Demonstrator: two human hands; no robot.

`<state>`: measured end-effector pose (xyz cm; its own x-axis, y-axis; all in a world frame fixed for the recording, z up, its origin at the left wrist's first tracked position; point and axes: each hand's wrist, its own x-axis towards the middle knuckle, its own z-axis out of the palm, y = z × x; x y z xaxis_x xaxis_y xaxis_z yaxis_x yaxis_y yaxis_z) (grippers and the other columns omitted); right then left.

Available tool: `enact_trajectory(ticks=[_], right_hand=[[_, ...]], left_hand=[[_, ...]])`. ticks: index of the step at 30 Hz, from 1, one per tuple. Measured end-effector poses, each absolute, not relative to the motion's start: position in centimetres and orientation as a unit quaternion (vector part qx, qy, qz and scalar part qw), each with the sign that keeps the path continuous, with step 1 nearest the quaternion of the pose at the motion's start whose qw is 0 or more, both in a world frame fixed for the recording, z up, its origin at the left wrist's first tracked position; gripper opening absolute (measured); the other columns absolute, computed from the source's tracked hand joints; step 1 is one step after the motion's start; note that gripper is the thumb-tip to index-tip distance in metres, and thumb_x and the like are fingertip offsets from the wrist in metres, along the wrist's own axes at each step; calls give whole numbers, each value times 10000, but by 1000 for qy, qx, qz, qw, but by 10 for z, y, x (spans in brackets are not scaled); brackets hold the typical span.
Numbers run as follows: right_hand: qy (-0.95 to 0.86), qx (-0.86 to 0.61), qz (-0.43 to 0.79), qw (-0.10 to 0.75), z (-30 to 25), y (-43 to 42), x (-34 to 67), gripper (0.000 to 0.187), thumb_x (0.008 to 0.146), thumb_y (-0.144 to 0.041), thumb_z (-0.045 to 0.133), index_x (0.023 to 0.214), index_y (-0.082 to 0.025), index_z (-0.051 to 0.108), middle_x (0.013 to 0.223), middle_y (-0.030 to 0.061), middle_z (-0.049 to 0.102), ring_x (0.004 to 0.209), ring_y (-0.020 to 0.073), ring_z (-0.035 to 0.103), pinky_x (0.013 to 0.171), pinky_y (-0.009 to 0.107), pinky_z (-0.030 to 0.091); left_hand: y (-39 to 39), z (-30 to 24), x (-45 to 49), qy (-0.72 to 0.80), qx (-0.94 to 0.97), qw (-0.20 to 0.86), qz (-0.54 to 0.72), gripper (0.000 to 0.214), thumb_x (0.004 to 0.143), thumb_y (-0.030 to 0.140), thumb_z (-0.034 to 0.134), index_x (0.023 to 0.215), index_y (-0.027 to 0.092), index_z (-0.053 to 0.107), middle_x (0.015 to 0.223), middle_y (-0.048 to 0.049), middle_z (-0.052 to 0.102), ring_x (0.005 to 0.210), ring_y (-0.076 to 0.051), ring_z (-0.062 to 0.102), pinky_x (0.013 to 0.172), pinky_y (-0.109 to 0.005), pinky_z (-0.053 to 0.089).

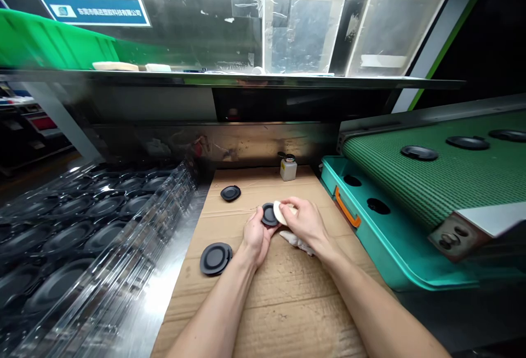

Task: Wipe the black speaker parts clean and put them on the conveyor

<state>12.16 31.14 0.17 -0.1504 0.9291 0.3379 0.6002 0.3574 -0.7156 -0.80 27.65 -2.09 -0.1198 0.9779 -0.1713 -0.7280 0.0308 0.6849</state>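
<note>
A round black rubber disc [269, 214] sits clamped in the left hand [257, 236], its face touching a cream oval pad [280, 211] pinched firmly by the right hand [307, 222]. A crumpled white cloth [296, 243] lies just below, on brown corrugated cardboard [263, 297].

Left hand [255, 237] and right hand [307, 223] bare, fingers [290, 204] slim; left forearm [216, 314], right forearm [378, 308] bare behind wrists (both long, narrow).
</note>
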Motion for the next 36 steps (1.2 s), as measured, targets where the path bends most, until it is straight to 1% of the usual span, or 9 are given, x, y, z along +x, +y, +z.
enact_trajectory(ticks=[3,6,9,11,14,16,19,23,36], right_hand=[[-732,-518,166,409,5,310,121,327,880,-436,476,1109,-264,634,925,32,711,820,177,655,719,248,470],[-795,-467,167,349,6,309,121,346,883,-417,483,1183,-278,585,916,21,710,797,170,655,693,232,452],[-774,-522,113,340,4,309,119,332,904,-430,445,1153,-268,592,904,39,707,782,185,651,673,244,433],[-766,-515,126,363,1,309,117,335,911,-449,431,1136,-261,594,912,36,706,777,176,647,664,235,429],[-783,-499,147,341,-3,312,118,339,897,-483,450,1122,-282,605,878,21,711,767,180,649,649,240,423],[-761,-549,110,328,-6,318,124,345,900,-496,436,1116,-291,608,868,33,713,779,204,652,650,262,417],[-711,-607,81,347,-9,331,141,345,909,-487,418,1109,-276,605,913,56,714,840,220,653,692,278,422],[-698,-618,91,350,-17,343,151,350,897,-484,442,1103,-256,610,967,66,710,895,223,647,731,283,428],[-707,-620,118,319,-32,348,150,347,874,-494,462,1057,-256,636,917,49,714,866,212,651,701,273,412]], left_hand=[[277,-21,-10,339,172,638,670,271,943,286,408,1003,95,589,1032,-165,675,930,-230,652,811,-391,537],[275,-20,-10,332,176,641,669,248,938,268,425,1032,106,588,1051,-151,674,954,-225,647,827,-385,536],[274,-18,-9,337,182,637,669,251,937,269,427,1019,98,590,1060,-161,669,969,-238,645,836,-402,535],[274,-18,-9,334,189,641,664,256,934,274,434,1037,98,589,1072,-167,666,975,-248,644,842,-417,533],[274,-18,-11,319,186,655,659,254,931,258,439,1074,104,581,1108,-170,658,1003,-247,637,859,-410,528],[275,-19,-14,317,179,666,651,272,938,263,418,1058,85,585,1141,-190,643,1019,-253,634,856,-394,530],[274,-19,-17,312,174,687,633,325,945,286,390,1037,52,595,1194,-227,611,1038,-272,630,839,-376,537],[271,-16,-19,289,168,712,617,351,941,304,393,1049,37,594,1210,-248,596,1056,-293,622,824,-377,541],[266,-8,-21,235,154,753,595,333,923,325,425,1117,85,551,1220,-248,586,1042,-301,623,791,-396,519]])
